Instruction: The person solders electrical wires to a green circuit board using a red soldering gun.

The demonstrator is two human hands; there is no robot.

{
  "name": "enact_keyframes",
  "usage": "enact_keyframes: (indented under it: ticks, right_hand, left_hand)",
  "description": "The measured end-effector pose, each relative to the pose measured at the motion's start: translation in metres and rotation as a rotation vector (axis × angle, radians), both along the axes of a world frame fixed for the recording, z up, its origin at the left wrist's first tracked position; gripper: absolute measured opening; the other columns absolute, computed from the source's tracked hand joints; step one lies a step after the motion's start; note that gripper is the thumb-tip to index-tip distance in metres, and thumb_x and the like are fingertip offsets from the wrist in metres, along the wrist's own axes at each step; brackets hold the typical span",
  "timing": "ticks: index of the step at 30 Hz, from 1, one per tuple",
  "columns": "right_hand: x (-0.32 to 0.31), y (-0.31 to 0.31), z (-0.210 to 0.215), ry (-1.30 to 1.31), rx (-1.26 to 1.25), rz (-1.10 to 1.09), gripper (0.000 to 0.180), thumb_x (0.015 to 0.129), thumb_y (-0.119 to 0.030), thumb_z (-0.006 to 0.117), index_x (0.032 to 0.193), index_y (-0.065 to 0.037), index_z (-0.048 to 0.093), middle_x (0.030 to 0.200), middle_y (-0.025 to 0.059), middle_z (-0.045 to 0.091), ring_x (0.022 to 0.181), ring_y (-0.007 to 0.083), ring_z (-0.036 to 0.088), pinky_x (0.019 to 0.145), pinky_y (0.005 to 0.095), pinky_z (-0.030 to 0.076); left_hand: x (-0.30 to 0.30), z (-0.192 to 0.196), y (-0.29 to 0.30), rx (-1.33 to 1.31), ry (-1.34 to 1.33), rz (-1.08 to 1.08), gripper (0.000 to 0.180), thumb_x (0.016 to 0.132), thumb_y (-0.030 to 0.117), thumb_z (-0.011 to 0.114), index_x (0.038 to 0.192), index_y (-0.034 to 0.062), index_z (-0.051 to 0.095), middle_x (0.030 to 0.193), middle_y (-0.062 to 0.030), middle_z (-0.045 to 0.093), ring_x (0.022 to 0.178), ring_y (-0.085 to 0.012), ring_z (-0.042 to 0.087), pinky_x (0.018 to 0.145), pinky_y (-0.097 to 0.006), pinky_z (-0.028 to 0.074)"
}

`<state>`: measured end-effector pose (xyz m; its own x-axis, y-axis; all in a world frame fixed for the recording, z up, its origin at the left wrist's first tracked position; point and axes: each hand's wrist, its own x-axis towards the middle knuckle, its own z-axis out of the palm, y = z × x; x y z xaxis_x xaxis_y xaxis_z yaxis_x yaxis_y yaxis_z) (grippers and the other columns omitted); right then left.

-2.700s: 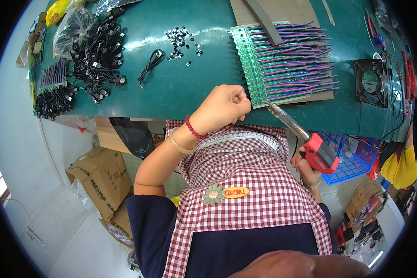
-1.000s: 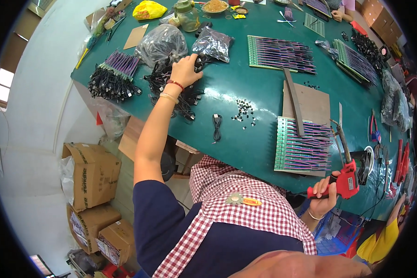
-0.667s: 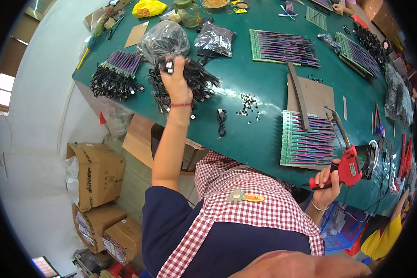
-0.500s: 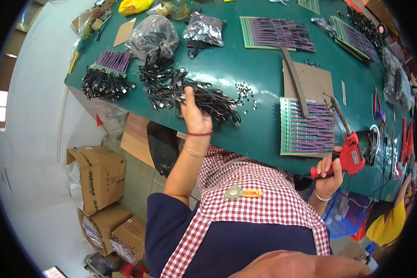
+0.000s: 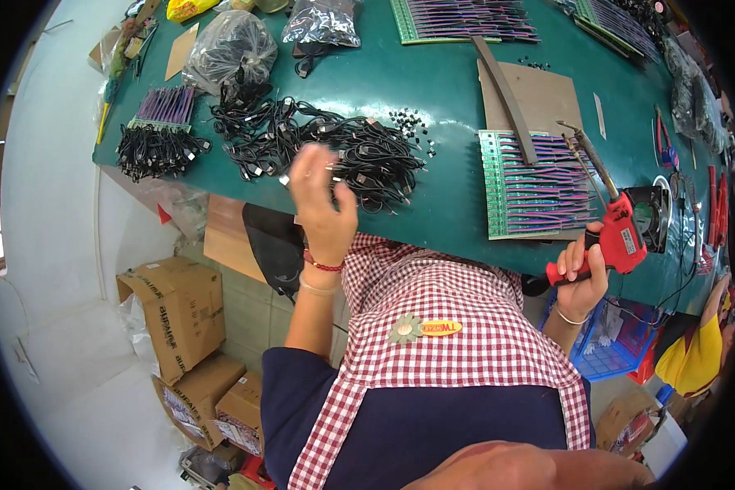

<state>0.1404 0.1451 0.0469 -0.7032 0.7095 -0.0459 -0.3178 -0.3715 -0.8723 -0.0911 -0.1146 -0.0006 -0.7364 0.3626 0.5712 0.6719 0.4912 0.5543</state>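
At frame centre we see the left hand [image 5: 322, 204] raised over a heap of black cables [image 5: 327, 151] on the green desk [image 5: 449, 98], fingers pinched on one cable end. At right, the right hand [image 5: 581, 273] grips closed around a red soldering gun [image 5: 616, 237], beside a board of purple wires [image 5: 535, 184].

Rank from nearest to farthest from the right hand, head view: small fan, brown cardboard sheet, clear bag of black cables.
1. small fan, just beside the right hand, table's right edge.
2. brown cardboard sheet, further up, centre-right.
3. clear bag of black cables, far upper left.
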Motion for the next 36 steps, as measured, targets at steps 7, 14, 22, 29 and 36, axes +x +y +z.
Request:
enact_keyframes:
  ticks: [7,14,22,29,36]
  right_hand:
    - [-0.008,-0.003,-0.001,0.021,-0.061,-0.040,0.029,0.089,-0.013,0.048,0.114,0.000,0.043,0.059,0.0038,0.044,0.044,0.0086,0.038,0.045,0.0246,0.040]
    - [-0.031,-0.025,0.009,-0.023,-0.024,-0.080,0.027,0.091,-0.014,0.045,0.114,0.001,0.044,0.060,0.0023,0.042,0.045,0.0076,0.038,0.045,0.0227,0.038]
    - [-0.046,-0.041,0.014,-0.093,-0.121,-0.154,0.034,0.084,-0.005,0.055,0.117,0.000,0.045,0.078,0.0095,0.056,0.062,0.0146,0.053,0.061,0.0314,0.049]
    - [-0.048,-0.038,0.029,-0.187,0.019,-0.316,0.036,0.080,-0.002,0.059,0.115,0.000,0.048,0.079,0.0105,0.060,0.062,0.0146,0.057,0.056,0.0258,0.046]
    - [0.083,0.068,0.113,-0.029,0.408,-0.761,0.035,0.086,-0.006,0.056,0.117,0.002,0.045,0.079,0.0068,0.052,0.057,0.0070,0.038,0.051,0.0213,0.034]
  left_hand:
    - [-0.016,0.006,0.038,-0.254,0.104,-0.282,0.029,0.068,0.011,0.068,0.096,0.0079,0.061,0.106,-0.0052,0.055,0.104,-0.0251,0.049,0.091,-0.039,0.035]
    - [-0.048,-0.026,0.072,0.023,0.107,-0.419,0.010,0.073,0.005,0.063,0.081,0.0059,0.058,0.082,-0.0059,0.059,0.083,-0.0229,0.057,0.086,-0.039,0.038]
    - [-0.009,0.008,0.082,0.300,-0.429,-0.527,0.011,0.075,-0.004,0.054,0.084,0.0011,0.055,0.079,-0.0094,0.058,0.068,-0.0228,0.057,0.065,-0.029,0.044]
    - [0.015,0.027,0.110,0.120,-0.904,-0.821,0.012,0.088,0.006,0.050,0.095,-0.0011,0.054,0.072,-0.0029,0.051,0.058,-0.0077,0.045,0.052,-0.021,0.037]
    - [0.019,0.022,0.124,0.313,-1.364,-0.928,0.011,0.093,0.011,0.044,0.094,0.0012,0.049,0.071,-0.0033,0.052,0.055,-0.0056,0.044,0.049,-0.018,0.037]
